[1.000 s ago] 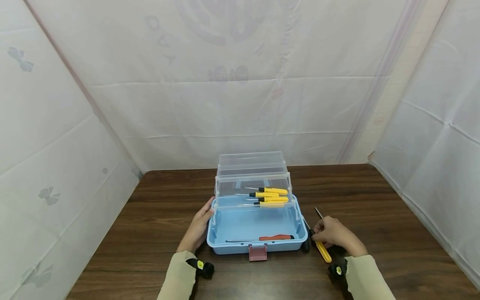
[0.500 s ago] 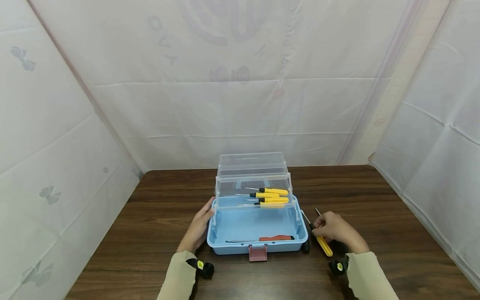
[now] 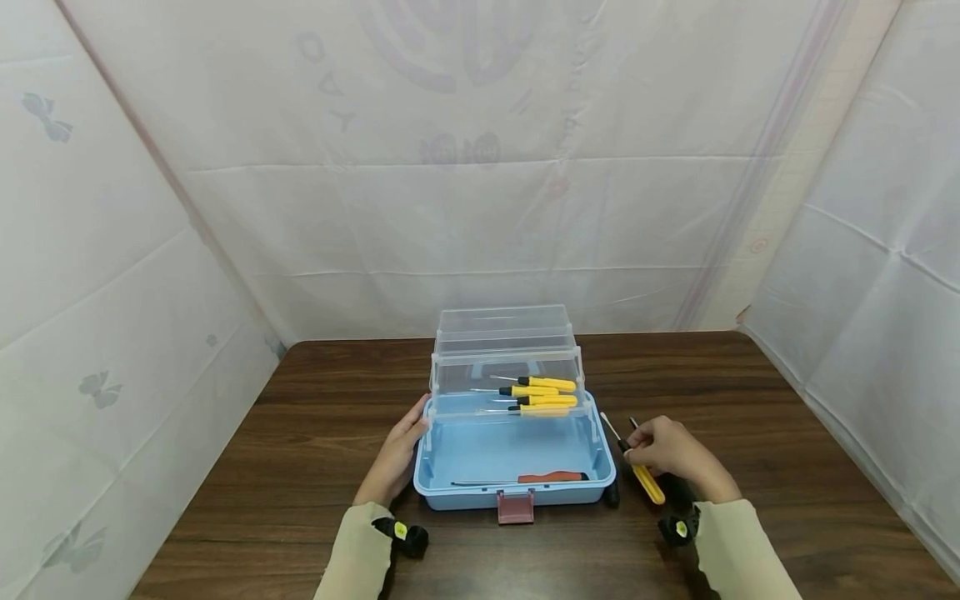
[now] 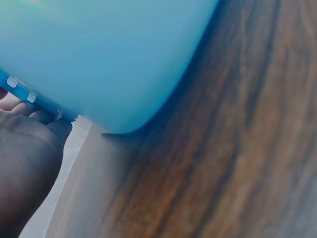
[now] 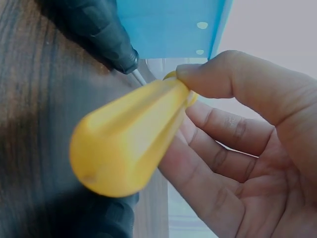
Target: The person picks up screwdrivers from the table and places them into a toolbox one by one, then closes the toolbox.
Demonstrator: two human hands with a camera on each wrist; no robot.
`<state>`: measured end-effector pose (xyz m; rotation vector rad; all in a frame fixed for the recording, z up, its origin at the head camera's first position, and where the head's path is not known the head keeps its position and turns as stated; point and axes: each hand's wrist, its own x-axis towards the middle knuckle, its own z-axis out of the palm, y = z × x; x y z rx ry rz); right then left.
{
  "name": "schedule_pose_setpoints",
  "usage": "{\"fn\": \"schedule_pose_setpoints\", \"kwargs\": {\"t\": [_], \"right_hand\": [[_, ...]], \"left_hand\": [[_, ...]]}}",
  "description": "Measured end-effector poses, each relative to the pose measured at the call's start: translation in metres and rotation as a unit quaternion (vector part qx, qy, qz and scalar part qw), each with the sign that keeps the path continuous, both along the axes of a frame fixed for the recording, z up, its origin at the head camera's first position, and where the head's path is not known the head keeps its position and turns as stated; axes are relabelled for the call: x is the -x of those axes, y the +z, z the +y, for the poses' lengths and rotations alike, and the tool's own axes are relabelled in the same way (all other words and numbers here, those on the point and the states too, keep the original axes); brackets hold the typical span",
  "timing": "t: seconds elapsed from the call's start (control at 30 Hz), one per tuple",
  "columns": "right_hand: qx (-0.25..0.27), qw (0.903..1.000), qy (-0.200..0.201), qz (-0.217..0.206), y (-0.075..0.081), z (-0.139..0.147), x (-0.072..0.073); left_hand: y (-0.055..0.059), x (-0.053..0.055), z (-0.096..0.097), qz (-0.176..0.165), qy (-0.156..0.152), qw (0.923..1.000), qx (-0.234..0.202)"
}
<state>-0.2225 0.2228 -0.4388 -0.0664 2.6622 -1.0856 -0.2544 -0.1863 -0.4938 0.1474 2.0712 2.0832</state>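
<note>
My right hand (image 3: 671,454) pinches a yellow-handled screwdriver (image 3: 648,483) between thumb and fingers, just right of a light-blue toolbox (image 3: 517,497). Its handle end (image 5: 119,148) fills the middle of the right wrist view, and its shaft points toward the back left. My left hand (image 3: 395,450) holds the toolbox's left side at the rim; the left wrist view shows those fingers (image 4: 42,116) against the rim. Inside the open box, a red-handled screwdriver (image 3: 553,477) lies along the front. Several yellow screwdrivers (image 3: 547,400) lie farther back, on or behind a clear tray.
A black screwdriver handle (image 3: 612,493) lies against the box's right side. Another black handle (image 5: 111,218) lies below the right hand, partly hidden. The clear lid (image 3: 506,321) stands raised, and a pink latch (image 3: 516,507) hangs in front. White sheets (image 3: 480,208) enclose the wooden table (image 3: 322,400).
My right hand has moved slightly up and away with the yellow screwdriver, whose tip now sits farther back beside the box. My left hand and the toolbox have stayed in place.
</note>
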Motion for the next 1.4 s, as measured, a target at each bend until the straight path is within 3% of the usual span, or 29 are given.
{"fn": "schedule_pose_setpoints", "kwargs": {"t": [1.03, 1.4], "right_hand": [[-0.018, 0.9980, 0.029, 0.052, 0.028, 0.003, 0.008], [-0.030, 0.9953, 0.047, 0.079, 0.039, 0.002, 0.018]], "left_hand": [[-0.002, 0.000, 0.000, -0.001, 0.007, 1.0000, 0.005], [-0.002, -0.001, 0.000, 0.000, 0.007, 1.0000, -0.001]]}}
